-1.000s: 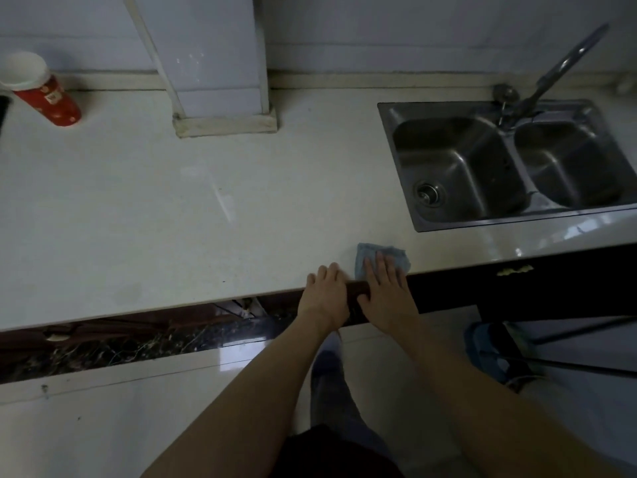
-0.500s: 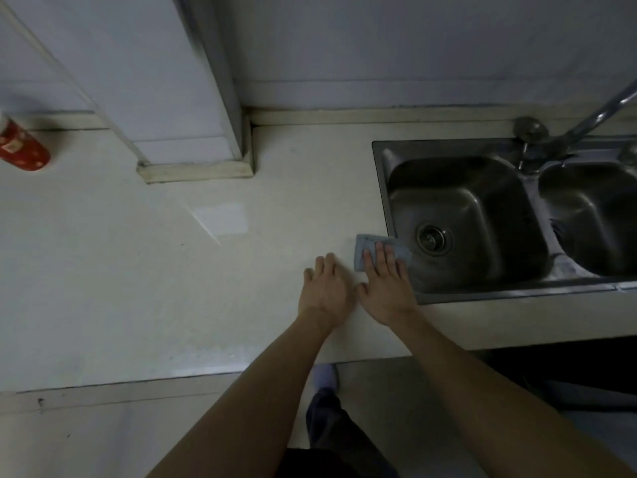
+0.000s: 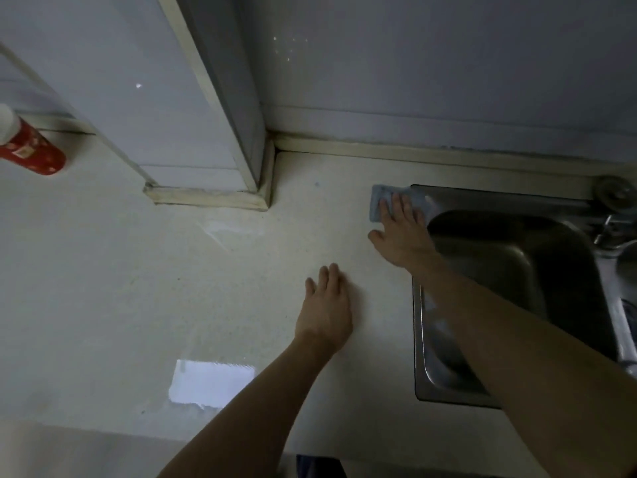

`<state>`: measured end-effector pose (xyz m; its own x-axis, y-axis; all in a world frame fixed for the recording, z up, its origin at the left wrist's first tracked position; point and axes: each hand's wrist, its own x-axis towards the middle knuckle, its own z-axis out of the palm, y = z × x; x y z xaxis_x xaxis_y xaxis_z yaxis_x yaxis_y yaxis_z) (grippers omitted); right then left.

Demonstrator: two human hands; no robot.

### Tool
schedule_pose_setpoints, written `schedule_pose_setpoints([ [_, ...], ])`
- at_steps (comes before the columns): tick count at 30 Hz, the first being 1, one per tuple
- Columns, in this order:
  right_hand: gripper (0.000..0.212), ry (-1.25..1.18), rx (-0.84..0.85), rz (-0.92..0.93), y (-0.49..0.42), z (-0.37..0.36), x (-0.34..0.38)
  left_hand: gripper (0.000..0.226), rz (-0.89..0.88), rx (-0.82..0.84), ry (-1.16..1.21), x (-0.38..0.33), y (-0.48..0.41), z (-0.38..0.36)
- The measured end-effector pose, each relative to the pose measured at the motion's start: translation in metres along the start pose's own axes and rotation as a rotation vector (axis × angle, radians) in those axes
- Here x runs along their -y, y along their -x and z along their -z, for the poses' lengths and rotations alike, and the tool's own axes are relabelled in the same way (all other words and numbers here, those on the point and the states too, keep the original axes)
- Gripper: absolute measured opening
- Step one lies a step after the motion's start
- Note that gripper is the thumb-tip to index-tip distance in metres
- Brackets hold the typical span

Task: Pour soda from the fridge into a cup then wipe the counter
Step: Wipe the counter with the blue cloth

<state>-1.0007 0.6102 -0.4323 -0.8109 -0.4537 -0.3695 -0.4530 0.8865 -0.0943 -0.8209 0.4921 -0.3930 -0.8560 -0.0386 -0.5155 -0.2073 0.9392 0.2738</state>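
A small blue cloth (image 3: pixel 379 201) lies flat on the pale counter (image 3: pixel 138 288) at the far left corner of the steel sink (image 3: pixel 510 270). My right hand (image 3: pixel 401 232) presses on it with straight fingers. My left hand (image 3: pixel 325 310) rests flat on the bare counter, nearer to me and left of the sink. A red paper cup (image 3: pixel 31 151) with a white rim stands at the far left edge of the view.
A white column (image 3: pixel 193 139) juts onto the counter at the back, left of the cloth. The wall runs behind the counter. The tap base (image 3: pixel 615 191) sits at the sink's far right. A bright reflection (image 3: pixel 212 386) shows on the counter near its front edge.
My right hand has pushed the cloth away from me, from beside the sink's front to its far corner. My left hand stayed behind on the counter. The camera has leaned in over the counter.
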Motion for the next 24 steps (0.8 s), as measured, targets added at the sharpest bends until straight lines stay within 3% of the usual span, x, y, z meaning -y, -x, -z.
schedule_pose_setpoints([
  [5, 0.071, -0.033, 0.009, -0.033, -0.049, 0.022, -0.013, 0.066, -0.041, 0.099, -0.043, 0.006, 0.000, 0.009],
  [9, 0.068, -0.031, -0.076, -0.052, -0.068, 0.027, -0.011, 0.067, -0.072, 0.111, -0.023, 0.013, -0.001, 0.013],
  [15, 0.072, -0.102, -0.113, -0.197, -0.077, 0.029, 0.028, 0.073, -0.087, 0.127, 0.023, 0.015, -0.001, 0.015],
  [24, 0.079, -0.096, -0.077, -0.007, -0.104, 0.036, 0.154, 0.077, -0.075, 0.071, 0.032, 0.012, -0.012, -0.004],
])
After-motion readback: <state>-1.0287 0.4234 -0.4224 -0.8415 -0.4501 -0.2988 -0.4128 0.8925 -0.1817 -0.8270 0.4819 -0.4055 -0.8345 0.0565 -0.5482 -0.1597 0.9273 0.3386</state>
